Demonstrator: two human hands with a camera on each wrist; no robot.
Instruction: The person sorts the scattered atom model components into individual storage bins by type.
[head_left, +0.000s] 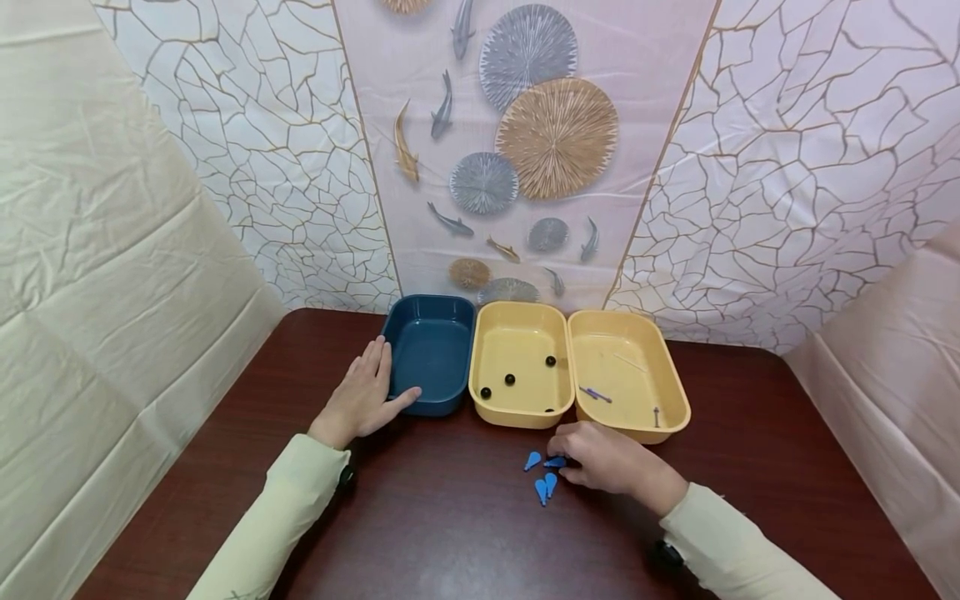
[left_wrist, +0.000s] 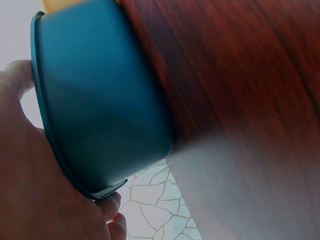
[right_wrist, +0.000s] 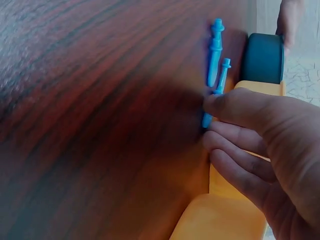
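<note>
Dark table (head_left: 450,517), patterned cloth (head_left: 315,167) behind. Left hand (head_left: 363,396), fingers extended, rests on the rim of the blue tray (head_left: 431,358). Right hand (head_left: 603,457) pinches one blue piece (head_left: 554,462) at table level, before the yellow trays (head_left: 521,417), beside three loose pieces (head_left: 533,461).

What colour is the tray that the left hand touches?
Dark blue; the tray shows best in the head view.

Left hand (head_left: 362,395) outstretched, right hand (head_left: 606,458) — bent, pinching

Readable text — none; no labels or numbers.
</note>
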